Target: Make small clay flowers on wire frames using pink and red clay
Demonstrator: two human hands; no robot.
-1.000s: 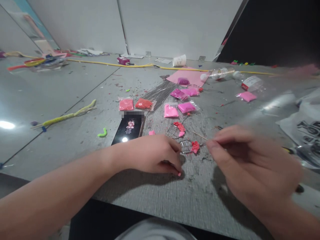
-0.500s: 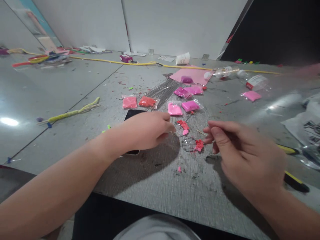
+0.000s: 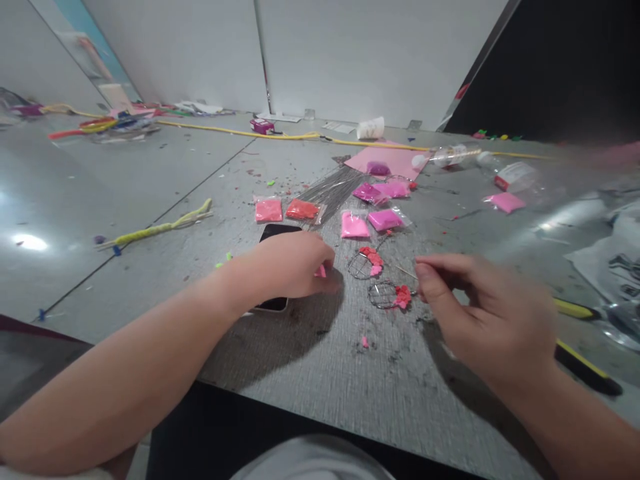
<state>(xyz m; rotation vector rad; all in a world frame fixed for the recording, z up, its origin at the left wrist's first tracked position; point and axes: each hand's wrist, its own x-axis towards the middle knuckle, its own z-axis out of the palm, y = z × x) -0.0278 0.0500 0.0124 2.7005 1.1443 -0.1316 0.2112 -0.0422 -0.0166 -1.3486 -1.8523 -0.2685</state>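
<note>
My left hand (image 3: 295, 267) is closed over the phone (image 3: 280, 230), and a bit of pink clay (image 3: 321, 271) shows between its bent fingers. A thin stick (image 3: 406, 271) is pinched in the thumb and forefinger of my right hand (image 3: 480, 307), its tip pointing left. Between the hands lie two wire rings on the table: the upper wire ring (image 3: 353, 270) carries red and pink clay petals (image 3: 371, 257), and the lower wire ring (image 3: 383, 305) has a red clay flower (image 3: 402, 297) at its right side, near my right fingertips. A pink clay scrap (image 3: 365, 342) lies nearer me.
Bags of coloured clay (image 3: 355, 225) lie behind the rings, beside a bundle of wires (image 3: 333, 187) and a pink sheet (image 3: 360, 158). Yellow-handled pliers (image 3: 587, 367) lie partly behind my right hand. Plastic bottles (image 3: 515, 177) lie at the back right, a yellow-green twisted strip (image 3: 160, 229) at left.
My left hand has drawn back left from the upper ring, and pink clay now shows in its fingers. My right hand keeps its pinch on the stick. The view has shifted slightly.
</note>
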